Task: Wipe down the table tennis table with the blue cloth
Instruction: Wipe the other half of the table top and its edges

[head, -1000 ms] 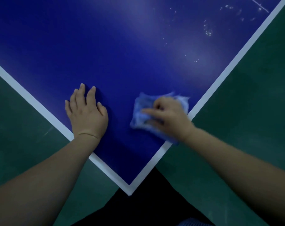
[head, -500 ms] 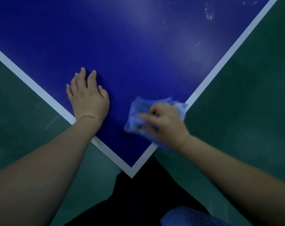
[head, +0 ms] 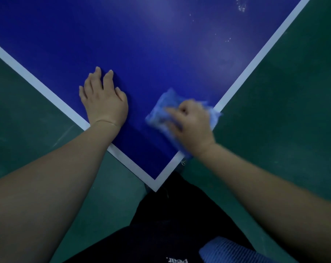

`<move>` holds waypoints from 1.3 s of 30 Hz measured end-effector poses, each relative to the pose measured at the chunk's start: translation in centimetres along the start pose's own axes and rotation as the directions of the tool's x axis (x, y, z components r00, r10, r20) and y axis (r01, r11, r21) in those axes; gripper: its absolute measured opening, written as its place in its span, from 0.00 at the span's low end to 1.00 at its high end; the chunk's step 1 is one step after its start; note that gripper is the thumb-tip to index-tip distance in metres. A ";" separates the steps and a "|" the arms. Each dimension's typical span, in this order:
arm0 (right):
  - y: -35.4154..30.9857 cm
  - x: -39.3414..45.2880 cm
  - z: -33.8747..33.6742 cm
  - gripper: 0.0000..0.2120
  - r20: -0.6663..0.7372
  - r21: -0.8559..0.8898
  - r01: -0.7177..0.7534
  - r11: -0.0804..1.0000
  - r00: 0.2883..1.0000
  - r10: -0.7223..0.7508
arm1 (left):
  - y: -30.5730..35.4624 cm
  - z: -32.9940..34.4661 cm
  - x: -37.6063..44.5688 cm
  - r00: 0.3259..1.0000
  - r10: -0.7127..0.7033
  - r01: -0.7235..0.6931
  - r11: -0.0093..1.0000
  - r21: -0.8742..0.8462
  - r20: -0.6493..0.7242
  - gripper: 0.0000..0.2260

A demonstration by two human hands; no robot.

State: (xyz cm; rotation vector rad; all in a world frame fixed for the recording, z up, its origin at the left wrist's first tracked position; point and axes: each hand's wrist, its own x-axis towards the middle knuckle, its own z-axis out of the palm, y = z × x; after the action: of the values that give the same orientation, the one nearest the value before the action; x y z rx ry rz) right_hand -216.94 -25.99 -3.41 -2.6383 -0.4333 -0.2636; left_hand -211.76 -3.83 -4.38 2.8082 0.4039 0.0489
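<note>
Cloth-wise, the blue cloth (head: 161, 111) is bunched under my right hand (head: 191, 126), fingers curled around it and pressing it onto the table tennis table (head: 161, 44) close to the near corner, right by the white edge line (head: 255, 59) on my right side. It's blurry, so I can't tell its exact shape. My left hand (head: 104, 99) is lying flat on the blue top just beside it, fingers straight, bracing me. Most of the unwiped surface is stretching away ahead of the cloth, and I'm guessing the next pass needs to push forward toward those pale specks (head: 241, 6) further up. Green floor (head: 293, 111) is showing on both sides.
</note>
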 end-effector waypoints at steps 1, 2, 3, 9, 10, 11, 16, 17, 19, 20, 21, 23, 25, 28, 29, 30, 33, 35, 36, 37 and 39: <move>2.5 1.7 -0.6 0.13 -0.037 -0.043 -0.098 0.994 0.995 0.097 | 0.0 0.0 0.0 1.000 0.001 -0.001 1.000 0.005 0.002 0.23; 5.2 3.4 -1.2 0.14 -0.063 -0.082 -0.227 0.970 0.973 0.222 | 0.1 0.0 0.0 1.000 0.002 -0.002 1.000 0.011 0.003 0.23; 7.4 4.7 -1.7 0.15 -0.104 -0.099 -0.364 0.926 0.929 0.354 | 0.1 -0.1 0.0 1.000 0.001 -0.001 1.000 0.016 0.001 0.23; 7.1 5.0 -0.9 0.15 -0.037 -0.051 -0.236 0.970 0.971 0.235 | 1.3 0.0 -0.2 0.997 -0.078 0.078 0.997 0.026 -0.004 0.22; 7.4 5.2 -0.9 0.14 0.017 -0.025 -0.124 0.992 0.992 0.124 | 1.8 0.0 -0.4 0.993 -0.116 0.116 0.993 0.021 -0.018 0.22; 8.3 6.2 -1.2 0.14 0.056 -0.007 -0.046 0.999 0.997 0.046 | 2.5 0.2 -0.5 0.988 -0.151 0.151 0.988 0.014 -0.034 0.22; 18.6 15.1 -3.9 0.16 0.001 -0.076 -0.180 0.981 0.984 0.180 | 8.8 1.9 0.1 0.973 -0.222 0.218 0.974 -0.058 -0.061 0.22; 20.8 16.6 -4.4 0.16 -0.041 -0.091 -0.282 0.955 0.959 0.280 | 10.3 2.3 0.7 0.974 -0.219 0.215 0.974 -0.064 -0.057 0.22; 22.8 18.1 -4.8 0.14 -0.129 -0.104 -0.489 0.866 0.870 0.476 | 13.1 3.1 2.6 0.975 -0.216 0.212 0.975 -0.071 -0.052 0.22; 22.6 18.2 -4.7 0.13 -0.147 -0.110 -0.540 0.834 0.839 0.524 | 14.4 3.5 3.6 0.973 -0.224 0.221 0.972 -0.076 -0.047 0.22; 21.9 17.9 -4.4 0.13 -0.135 -0.102 -0.535 0.839 0.843 0.521 | 15.3 3.8 4.4 0.970 -0.241 0.238 0.968 -0.078 -0.040 0.22; 19.8 16.7 -3.7 0.13 -0.013 -0.059 -0.329 0.943 0.944 0.329 | 16.2 4.5 5.4 0.959 -0.281 0.279 0.958 -0.062 -0.035 0.23; 19.0 16.5 -3.3 0.14 0.155 0.008 0.048 0.999 0.987 -0.049 | 16.3 4.9 5.6 0.951 -0.306 0.304 0.952 -0.040 -0.048 0.23; 21.8 20.5 -3.7 0.15 0.186 0.015 0.179 0.984 0.966 -0.178 | 16.3 5.0 5.5 0.947 -0.314 0.313 0.949 -0.023 -0.062 0.23; 23.1 21.9 -3.9 0.15 0.145 -0.023 0.057 0.998 0.988 -0.053 | 16.4 5.0 5.5 0.947 -0.314 0.314 0.949 -0.018 -0.065 0.23; 24.4 23.0 -4.0 0.16 0.080 -0.047 -0.120 0.992 0.989 0.123 | 16.5 5.0 5.6 0.946 -0.318 0.317 0.948 -0.016 -0.067 0.23; 23.9 23.1 -3.8 0.16 -0.052 -0.061 -0.432 0.900 0.902 0.429 | 16.5 5.0 5.6 0.939 -0.337 0.336 0.942 -0.022 -0.075 0.23; 21.1 21.4 -3.0 0.15 0.055 -0.022 -0.229 0.973 0.972 0.229 | 16.4 4.9 5.6 0.936 -0.343 0.343 0.939 -0.016 -0.079 0.22; 19.8 20.7 -2.6 0.15 0.134 0.021 -0.055 0.998 0.990 0.052 | 16.4 4.9 5.6 0.936 -0.344 0.344 0.939 -0.010 -0.077 0.22; 18.9 20.7 -2.0 0.15 0.204 0.066 0.112 0.991 0.971 -0.124 | 16.4 4.9 5.6 0.936 -0.344 0.345 0.939 -0.007 -0.075 0.22; 18.0 23.6 -1.1 0.16 0.275 0.125 0.316 0.941 0.900 -0.338 | 16.4 4.9 5.6 0.935 -0.348 0.348 0.937 -0.008 -0.073 0.22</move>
State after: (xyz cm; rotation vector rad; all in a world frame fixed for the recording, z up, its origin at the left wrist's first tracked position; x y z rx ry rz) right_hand -188.88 -35.68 -3.69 -2.5228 -0.9712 0.0451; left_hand -201.58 -18.73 -4.20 2.7005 0.9141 0.0728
